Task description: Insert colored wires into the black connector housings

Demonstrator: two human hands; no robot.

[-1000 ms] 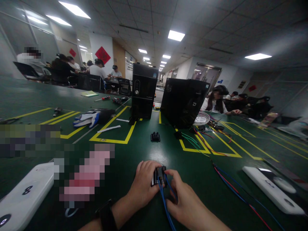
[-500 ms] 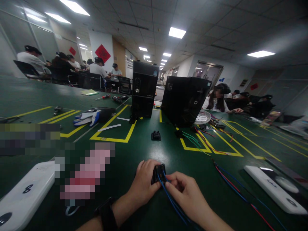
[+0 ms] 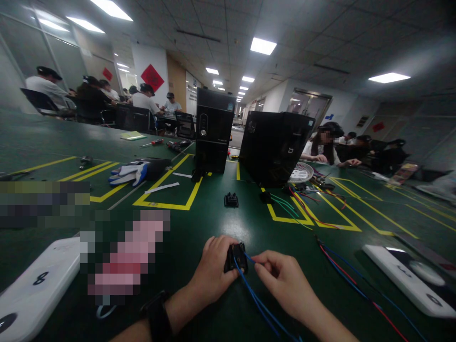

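Observation:
My left hand (image 3: 217,263) is closed around the side of a small black terminal block (image 3: 238,251) above the green table. Several blue wires (image 3: 257,304) run from the block down toward the front edge. Just right of the block, my right hand (image 3: 280,275) pinches the end of one blue wire between thumb and forefinger. That wire's tip points at the block; whether it touches cannot be made out. A similar black part (image 3: 231,199) stands on the table farther ahead.
Two black computer cases (image 3: 213,133) stand at the back. Green wires (image 3: 285,204) and a red and blue wire bundle (image 3: 351,275) lie to the right. White numbered devices (image 3: 42,280) flank both sides. A work glove (image 3: 130,175) lies left. Across the table sits a person (image 3: 326,147).
My right hand has drawn slightly to the right with a blue wire, whose end now shows away from the block's middle. My left hand keeps its hold.

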